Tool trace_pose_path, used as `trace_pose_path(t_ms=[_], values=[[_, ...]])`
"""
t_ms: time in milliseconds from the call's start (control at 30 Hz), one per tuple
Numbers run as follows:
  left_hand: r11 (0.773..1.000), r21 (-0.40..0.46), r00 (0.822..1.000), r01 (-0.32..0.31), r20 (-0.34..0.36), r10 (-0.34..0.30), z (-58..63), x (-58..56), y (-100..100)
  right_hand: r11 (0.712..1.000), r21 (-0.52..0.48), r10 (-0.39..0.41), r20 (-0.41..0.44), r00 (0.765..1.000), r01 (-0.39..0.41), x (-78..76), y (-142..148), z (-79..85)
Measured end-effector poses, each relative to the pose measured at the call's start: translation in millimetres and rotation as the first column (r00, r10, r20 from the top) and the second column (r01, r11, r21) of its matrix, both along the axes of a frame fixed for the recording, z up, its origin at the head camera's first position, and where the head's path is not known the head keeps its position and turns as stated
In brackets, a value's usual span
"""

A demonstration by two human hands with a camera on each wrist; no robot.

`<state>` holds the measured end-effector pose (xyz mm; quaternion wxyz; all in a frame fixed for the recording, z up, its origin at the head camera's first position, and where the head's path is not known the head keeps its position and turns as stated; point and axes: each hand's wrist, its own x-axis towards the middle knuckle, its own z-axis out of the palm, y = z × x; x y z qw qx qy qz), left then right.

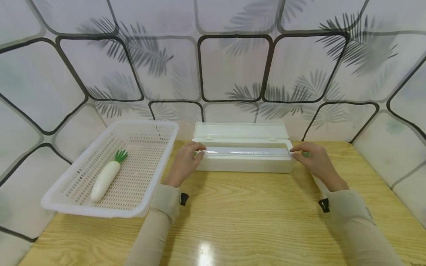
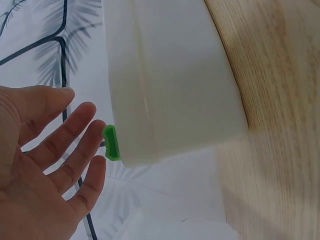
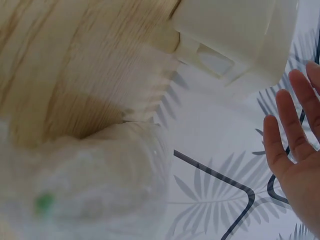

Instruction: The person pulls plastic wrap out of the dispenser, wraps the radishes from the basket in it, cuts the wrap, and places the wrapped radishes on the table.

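A long white cling film box (image 1: 246, 164) stands on the table with its lid (image 1: 241, 130) raised, and a shiny clear roll (image 1: 246, 151) lies inside. At the left end is my left hand (image 1: 187, 160), its thumb apart from loosely bent fingers. In the left wrist view, those fingertips are beside a small green slider (image 2: 111, 143) on the box's edge. My right hand (image 1: 314, 159) is at the opposite end, thumb and forefinger by the corner. The right wrist view shows its other fingers (image 3: 286, 117) extended, nothing against them.
To the left stands a white perforated basket (image 1: 144, 201) with a white radish (image 1: 105, 181) with green leaf stubs inside. A blurred clear plastic bag (image 3: 100, 180) with a green spot lies by the right wrist. A patterned wall (image 1: 233, 74) rises behind the wooden table (image 1: 246, 218).
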<state>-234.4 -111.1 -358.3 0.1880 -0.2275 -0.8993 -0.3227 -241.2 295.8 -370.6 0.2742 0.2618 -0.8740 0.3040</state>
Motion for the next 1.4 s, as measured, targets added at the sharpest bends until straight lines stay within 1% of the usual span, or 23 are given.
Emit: trace_pose_path(t_ms=[67,267,333,433,533,633,767,933,967,1067,1200,1333,1400], values=[[1.0,0.001,1.0,-0.003,-0.003,0.003,-1.1,-2.3,-1.6,1.0,0.013,0.014,0.005,1.0,-0.014,-1.1,-1.2,-1.2],[1.0,0.02,1.0,-0.014,-0.023,0.015,-3.4,-9.5,-5.8,0.995,0.098,0.034,-0.008,0.999,-0.033,-3.2,-6.0,0.1],[0.999,0.029,1.0,-0.018,-0.02,0.018,-3.8,-11.5,-7.0,0.994,0.105,0.037,-0.003,0.999,-0.036,-4.0,-7.1,0.4],[0.999,0.017,0.999,-0.03,-0.012,0.03,-4.9,-13.5,-8.4,0.993,0.11,0.037,-0.004,0.999,-0.037,-5.9,-7.7,-0.5],[0.999,-0.012,0.999,-0.046,-0.006,0.045,-6.3,-14.8,-8.6,0.993,0.116,0.037,-0.003,0.999,-0.036,-7.3,-7.3,-1.1],[0.996,-0.059,0.998,-0.06,-0.036,0.058,-7.6,-15.4,-8.4,0.992,0.119,0.031,0.021,0.999,-0.034,-7.6,-6.9,-0.3],[0.991,-0.124,0.997,-0.056,-0.063,0.048,-8.0,-14.4,-8.7,0.993,0.116,0.029,0.059,0.998,-0.036,-8.2,-6.8,1.1],[0.984,-0.177,0.999,-0.036,-0.034,0.031,-6.1,-11.7,-10.0,0.994,0.101,0.024,0.115,0.993,-0.036,-11.1,-6.8,1.4],[0.983,-0.181,0.999,-0.031,-0.024,0.027,-5.8,-11.5,-10.4,0.995,0.09,0.023,0.133,0.991,-0.035,-11.8,-6.3,1.3],[0.987,-0.161,0.999,-0.026,0.037,0.033,-5.5,-11.4,-11.3,0.999,0.023,0.025,0.216,0.976,-0.031,-12.4,-5.2,2.1],[0.993,-0.115,0.993,-0.026,0.115,0.039,-6.0,-13.0,-12.3,0.997,-0.072,0.044,0.337,0.941,-0.021,-11.5,-4.2,4.3],[0.996,-0.089,0.991,-0.009,0.134,0.021,-6.4,-15.8,-13.3,0.996,-0.094,0.042,0.402,0.915,-0.004,-13.0,-3.5,5.5],[0.998,-0.063,0.988,-0.002,0.157,0.012,-5.9,-17.2,-13.5,0.996,-0.087,0.03,0.409,0.912,0.006,-13.5,-3.4,5.5]])
